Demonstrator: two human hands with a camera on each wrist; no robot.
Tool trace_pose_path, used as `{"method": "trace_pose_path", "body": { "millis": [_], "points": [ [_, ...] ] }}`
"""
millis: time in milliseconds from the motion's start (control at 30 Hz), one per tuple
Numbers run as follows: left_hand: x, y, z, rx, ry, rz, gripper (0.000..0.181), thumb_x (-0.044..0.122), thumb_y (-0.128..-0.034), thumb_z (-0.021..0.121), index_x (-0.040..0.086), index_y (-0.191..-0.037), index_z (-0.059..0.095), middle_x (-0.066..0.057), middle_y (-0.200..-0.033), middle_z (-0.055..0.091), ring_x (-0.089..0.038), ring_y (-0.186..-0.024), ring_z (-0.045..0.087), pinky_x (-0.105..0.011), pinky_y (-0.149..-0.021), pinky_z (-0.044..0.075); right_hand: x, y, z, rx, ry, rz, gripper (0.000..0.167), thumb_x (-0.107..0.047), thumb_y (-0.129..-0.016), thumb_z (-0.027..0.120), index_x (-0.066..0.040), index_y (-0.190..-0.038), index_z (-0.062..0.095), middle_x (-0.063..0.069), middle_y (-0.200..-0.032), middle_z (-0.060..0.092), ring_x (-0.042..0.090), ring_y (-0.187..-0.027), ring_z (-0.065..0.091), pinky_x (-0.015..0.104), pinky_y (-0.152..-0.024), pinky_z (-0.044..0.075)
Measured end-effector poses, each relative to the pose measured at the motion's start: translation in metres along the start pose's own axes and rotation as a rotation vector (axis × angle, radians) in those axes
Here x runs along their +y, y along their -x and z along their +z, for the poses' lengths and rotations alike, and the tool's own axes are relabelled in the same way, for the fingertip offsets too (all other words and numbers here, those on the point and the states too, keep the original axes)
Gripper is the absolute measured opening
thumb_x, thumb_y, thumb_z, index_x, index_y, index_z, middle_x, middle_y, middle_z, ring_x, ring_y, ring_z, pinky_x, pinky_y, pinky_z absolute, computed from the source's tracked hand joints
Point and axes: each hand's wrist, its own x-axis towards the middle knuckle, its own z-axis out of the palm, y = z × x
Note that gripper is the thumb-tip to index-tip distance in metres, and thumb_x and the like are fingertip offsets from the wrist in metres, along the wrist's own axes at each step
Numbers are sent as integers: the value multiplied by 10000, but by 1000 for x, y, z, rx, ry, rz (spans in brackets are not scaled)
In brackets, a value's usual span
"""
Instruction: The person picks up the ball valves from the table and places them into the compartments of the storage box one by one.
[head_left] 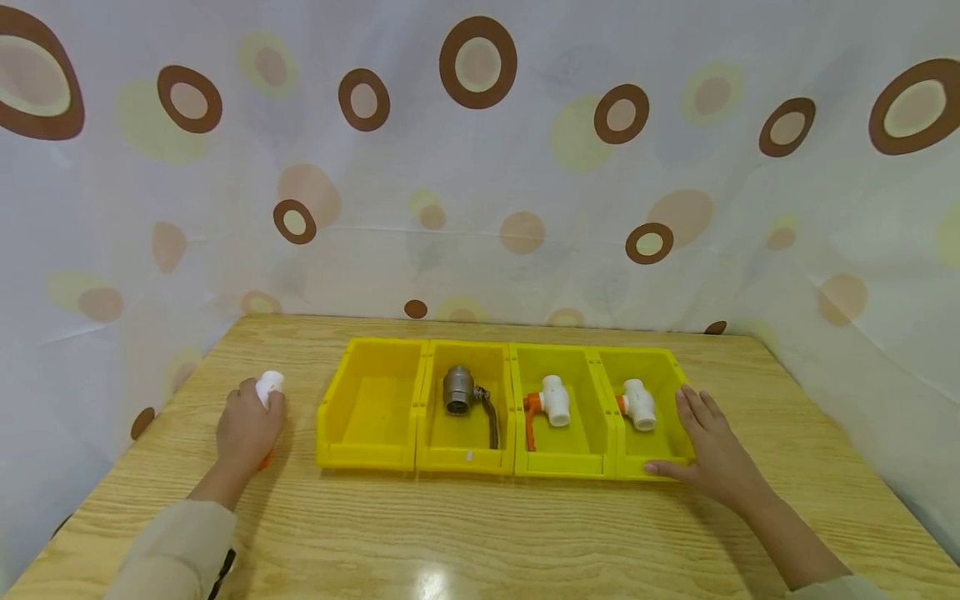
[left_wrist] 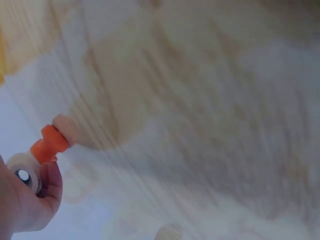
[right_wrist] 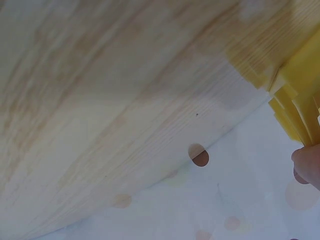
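In the head view, my left hand [head_left: 247, 423] grips a white plastic ball valve [head_left: 270, 383] above the table, left of the yellow bins. Its orange handle [left_wrist: 49, 144] shows in the left wrist view beside the curled fingers. My right hand [head_left: 712, 450] rests on the right end of the rightmost yellow bin [head_left: 663, 462], fingers extended over its side wall and thumb at the front rim. That bin holds a white valve [head_left: 640, 406] with an orange handle. A similar white valve [head_left: 556, 402] lies one bin to the left.
A metal valve [head_left: 458, 390] with a dark lever lies in the second bin from the left [head_left: 465, 462]. No item shows inside the leftmost bin [head_left: 375, 408]. The bins stand side by side on a wooden table [head_left: 480, 533], with a patterned cloth [head_left: 480, 183] behind.
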Motion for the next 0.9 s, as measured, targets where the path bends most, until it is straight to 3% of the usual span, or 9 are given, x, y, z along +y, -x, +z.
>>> {"method": "trace_pose_path", "body": {
  "millis": [200,467,633,767,900],
  "points": [
    [-2,0,1,-22,6,-15,475,238,-932,265,-147,-1192,365,-347,-984,460,-477,-814,517,-525,-634,419,0,1,1,13,-14,-8,1124,-497,-746,705,96,-1451,60,320,-1507,57,432,-1412,-61,673,-1039,156],
    [-10,-1,-1,-44,49,-73,510,258,-964,209,-104,-1312,299,-369,-1108,433,-519,-987,469,-574,-752,402,0,1,2,-3,-12,1,1134,-505,-754,694,96,-1449,30,315,-1511,24,435,-1408,-85,673,-1042,142],
    [-17,-1,-2,-42,95,-59,594,349,-978,339,-141,-1309,286,-363,-1086,459,-498,-958,492,-562,-748,412,-1,1,2,-7,-12,4,1135,-508,-756,692,91,-1451,24,314,-1511,23,443,-1405,-80,677,-1038,144],
    [-19,0,-3,-8,148,-78,693,371,-926,503,-163,-1285,246,-371,-998,507,-480,-849,533,-539,-720,436,0,1,2,-5,-5,4,1133,-512,-757,689,89,-1452,26,307,-1515,21,438,-1407,-83,674,-1040,146],
    [-19,2,-4,31,161,-111,636,329,-901,548,-153,-1205,264,-355,-900,512,-465,-755,532,-519,-670,436,1,0,2,2,3,-3,1129,-512,-758,688,91,-1451,33,304,-1517,21,428,-1410,-89,668,-1046,142]
  ]
}}
